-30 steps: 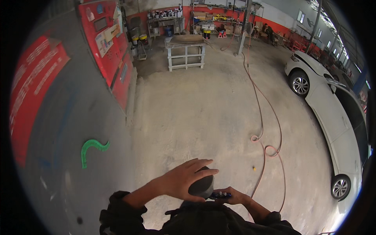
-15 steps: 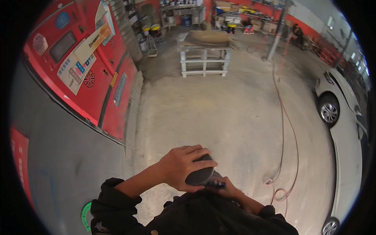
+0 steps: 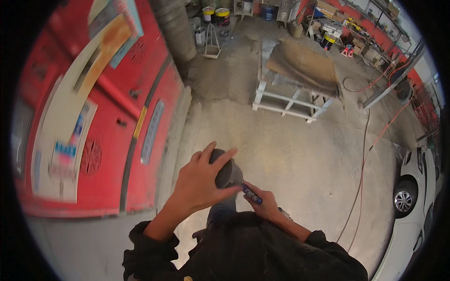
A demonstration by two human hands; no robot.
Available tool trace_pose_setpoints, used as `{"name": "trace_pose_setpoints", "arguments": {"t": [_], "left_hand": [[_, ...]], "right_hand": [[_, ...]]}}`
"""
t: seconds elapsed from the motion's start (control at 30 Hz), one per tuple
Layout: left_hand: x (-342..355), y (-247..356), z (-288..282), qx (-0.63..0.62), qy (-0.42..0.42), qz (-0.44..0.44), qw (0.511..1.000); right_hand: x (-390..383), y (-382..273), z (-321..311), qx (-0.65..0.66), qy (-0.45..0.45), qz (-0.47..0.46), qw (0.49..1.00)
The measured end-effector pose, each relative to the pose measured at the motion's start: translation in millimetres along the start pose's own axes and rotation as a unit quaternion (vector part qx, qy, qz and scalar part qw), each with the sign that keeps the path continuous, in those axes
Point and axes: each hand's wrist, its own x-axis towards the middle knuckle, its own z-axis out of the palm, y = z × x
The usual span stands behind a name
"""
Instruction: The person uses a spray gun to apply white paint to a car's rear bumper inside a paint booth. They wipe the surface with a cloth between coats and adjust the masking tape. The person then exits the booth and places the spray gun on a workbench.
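Observation:
In front of my body I hold a sander, its dark round pad point(image 3: 225, 175) tipped up and facing left. My left hand point(image 3: 198, 181) spans this pad, with the fingers curved over its upper edge and the thumb along the lower side. Around the blue handle point(image 3: 252, 193) the fingers of my right hand point(image 3: 268, 206) are wrapped. The sander's body is mostly hidden behind the pad and my left hand.
On the left stands a red cabin wall point(image 3: 110, 154) with posters. Ahead, a white frame stand point(image 3: 286, 104) carries a brown sheet point(image 3: 302, 63). A reddish hose point(image 3: 363, 171) runs along the concrete floor, left of a white car point(image 3: 408, 225). Paint buckets point(image 3: 222, 18) stand at the back.
The view has swung left and downward, bringing the red wall closer. My hands and the sander sit higher in the picture. My left fingers have spread wider across the pad.

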Motion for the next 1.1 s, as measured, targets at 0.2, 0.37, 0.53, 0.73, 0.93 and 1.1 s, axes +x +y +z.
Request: {"name": "trace_pose_setpoints", "arguments": {"t": [0.2,0.37,0.53,0.73,0.93,1.1], "left_hand": [[254,-116,-49,-0.04,-0.145,-0.078,0.986],[463,-232,-37,-0.381,0.001,-0.083,0.921],[641,-360,7,-0.657,0.151,-0.085,0.734],[793,-469,24,-0.707,0.224,-0.332,0.583],[1029,-571,61,-0.789,0.142,-0.339,0.492],[1268,-629,86,-0.796,0.041,-0.304,0.521]], "right_hand": [[253,6,-58,-0.031,0.118,0.005,0.993],[483,31,-105,0.055,0.149,0.015,0.987],[701,76,-173,0.063,0.143,-0.02,0.987],[915,94,-260,-0.011,0.178,0.003,0.984],[1146,133,-356,0.042,0.265,0.039,0.963],[1296,177,-443,0.082,0.344,0.145,0.924]]}}
